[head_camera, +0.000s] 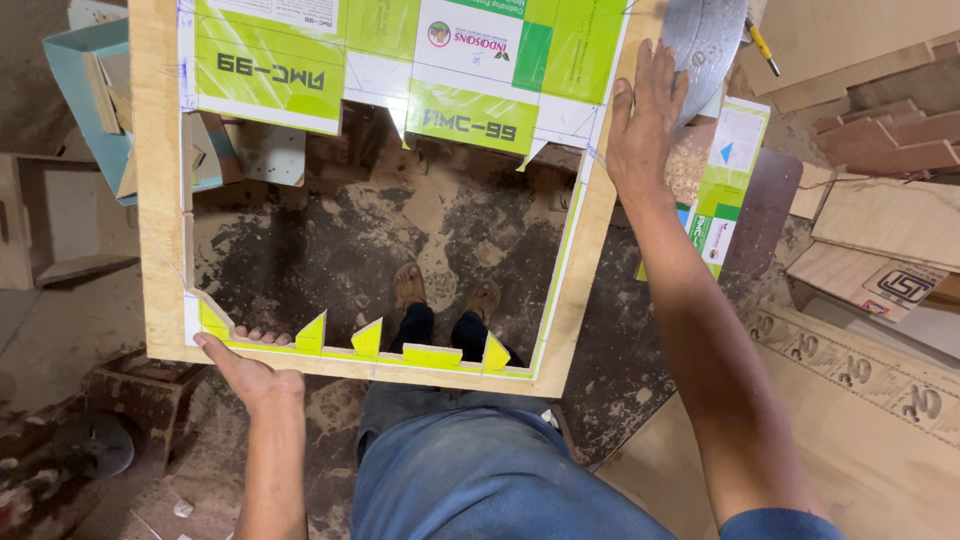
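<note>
I hold a square plywood frame (158, 200) level in front of me, its middle cut out so the dusty floor and my feet show through. Green and white printed cardboard (390, 60) is stuck across its far part, and small yellow-green cardboard teeth (368, 338) stand along the near inner edge. My left hand (248, 368) grips the near edge at the lower left, fingers curled up into the opening. My right hand (645, 120) lies flat, fingers spread, on the frame's right side near the far corner.
A round grey metal disc (705, 35) and a yellow-handled tool (760, 45) lie past the right hand. Cut wooden boards (880, 130) and plywood sheets (880, 420) sit on the right. A light blue box (75, 70) stands at upper left, a dark metal block (130, 400) at lower left.
</note>
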